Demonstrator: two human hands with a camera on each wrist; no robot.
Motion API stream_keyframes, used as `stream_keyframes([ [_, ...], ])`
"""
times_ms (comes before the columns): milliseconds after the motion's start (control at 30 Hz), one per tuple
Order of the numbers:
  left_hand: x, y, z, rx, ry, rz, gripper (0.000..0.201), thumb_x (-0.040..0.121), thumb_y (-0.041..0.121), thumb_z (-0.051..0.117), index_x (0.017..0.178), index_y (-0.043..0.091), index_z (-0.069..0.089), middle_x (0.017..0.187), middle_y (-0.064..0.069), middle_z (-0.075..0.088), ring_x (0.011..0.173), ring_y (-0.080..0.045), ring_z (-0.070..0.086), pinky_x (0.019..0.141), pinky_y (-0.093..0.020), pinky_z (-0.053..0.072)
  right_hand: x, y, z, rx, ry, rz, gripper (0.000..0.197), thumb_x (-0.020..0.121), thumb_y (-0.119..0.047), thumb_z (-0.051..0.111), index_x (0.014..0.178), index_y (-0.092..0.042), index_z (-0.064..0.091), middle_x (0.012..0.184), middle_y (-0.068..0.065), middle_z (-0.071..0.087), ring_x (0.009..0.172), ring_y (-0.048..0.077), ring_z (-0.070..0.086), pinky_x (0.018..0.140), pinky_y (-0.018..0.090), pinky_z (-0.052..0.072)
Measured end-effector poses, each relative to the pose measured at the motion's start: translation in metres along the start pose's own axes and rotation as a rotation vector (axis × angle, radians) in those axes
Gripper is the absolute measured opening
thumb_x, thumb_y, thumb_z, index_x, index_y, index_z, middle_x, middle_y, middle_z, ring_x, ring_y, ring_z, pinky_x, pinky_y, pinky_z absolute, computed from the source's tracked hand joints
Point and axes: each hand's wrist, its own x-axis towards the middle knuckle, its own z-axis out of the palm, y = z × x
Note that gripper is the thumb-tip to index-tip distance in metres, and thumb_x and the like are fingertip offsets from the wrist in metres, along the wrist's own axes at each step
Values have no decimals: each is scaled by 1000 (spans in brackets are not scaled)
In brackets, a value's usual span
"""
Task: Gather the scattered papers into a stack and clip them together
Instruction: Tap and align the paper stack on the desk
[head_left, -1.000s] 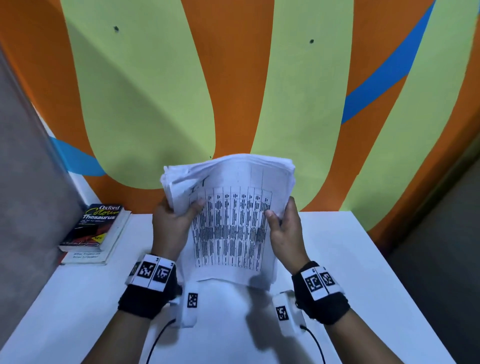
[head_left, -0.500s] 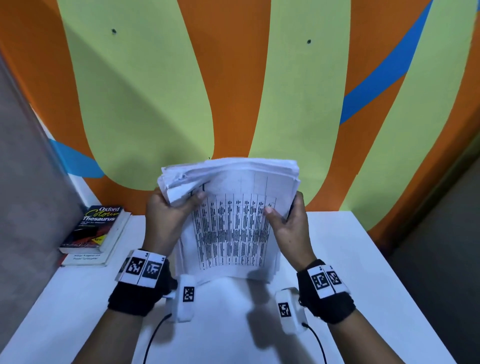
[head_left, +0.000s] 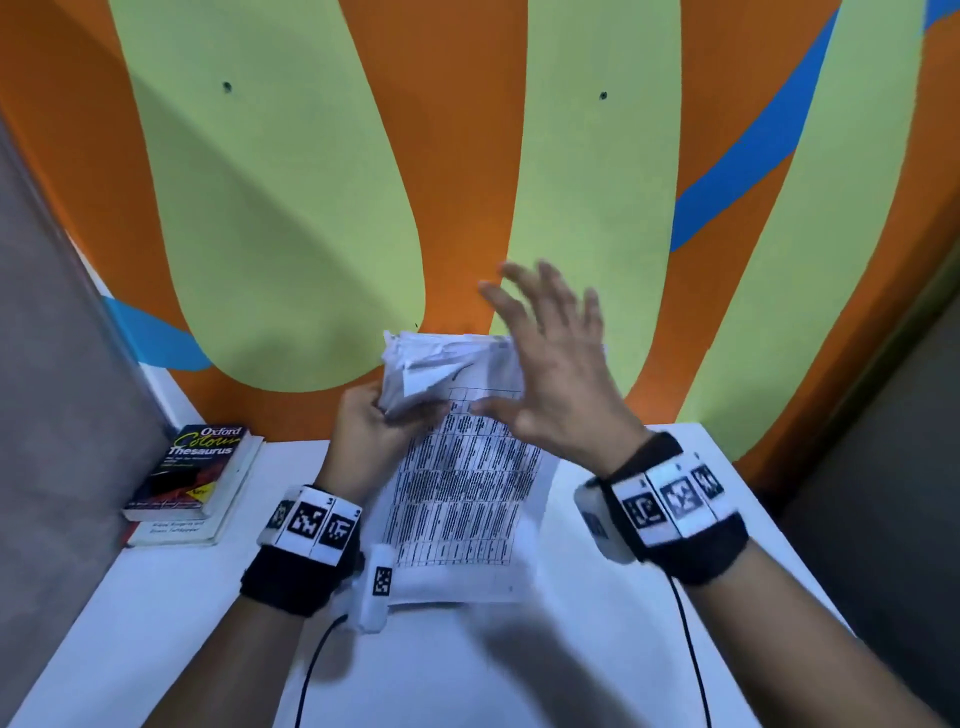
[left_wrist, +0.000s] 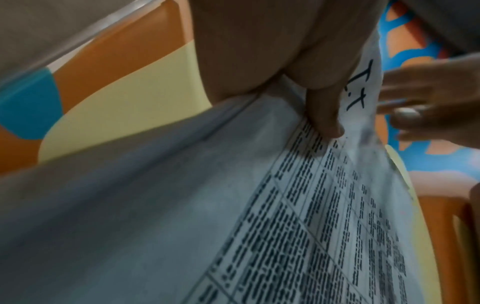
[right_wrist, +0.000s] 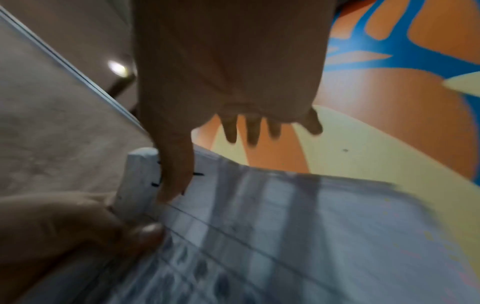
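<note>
Above the white surface (head_left: 597, 649) stands one stack of papers (head_left: 462, 499) — printed tables on front, top edges crumpled. Two hands: the left hand (head_left: 371, 431) grasps its upper left corner; the right hand (head_left: 558, 374) hovers released, fingers spread. Two books (head_left: 197, 483) lie left.

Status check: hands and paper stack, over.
Left hand grips paper stack at upper left corner. Right hand open, fingers spread by the top edge. No clip visible.
</note>
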Motion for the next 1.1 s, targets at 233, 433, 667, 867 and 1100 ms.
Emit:
stream_keyframes([
  [233,7,5,9,16,-35,-11,14,72,6,77,74,-3,67,71,-12,65,65,-19,55,61,-31,43,42,-11,-10,361,-273,-27,40,77,-35,75,53,-25,44,49,-5,43,50,16,40,53,32,33],
  [433,11,11,-1,115,-67,-44,32,65,21,84,63,2,58,55,2,55,49,-9,43,49,-19,35,37,-5,-7,694,-158,112,29,78,-23,75,55,-13,62,51,0,48,49,11,35,49,27,26],
  [667,-14,-21,-55,381,-97,-194,27,61,28,87,46,25,64,40,11,54,38,-2,46,44,-20,36,16,51,-5,923,138,282,12,78,-14,76,78,-2,76,77,26,70,64,19,56,63,35,42],
  [867,-13,-51,-94,260,209,-160,49,43,49,89,63,11,66,56,2,55,56,-9,45,55,-24,35,-15,85,16,1066,327,384,10,82,-10,71,86,-1,74,74,-3,69,72,10,58,69,25,47],
  [1100,-16,-53,-59,201,289,-68,19,86,27,64,80,10,56,64,-1,55,57,-9,44,62,-32,34,-42,90,46,1181,589,633,23,78,-26,72,58,-21,62,57,-10,56,59,8,46,57,21,41],
])
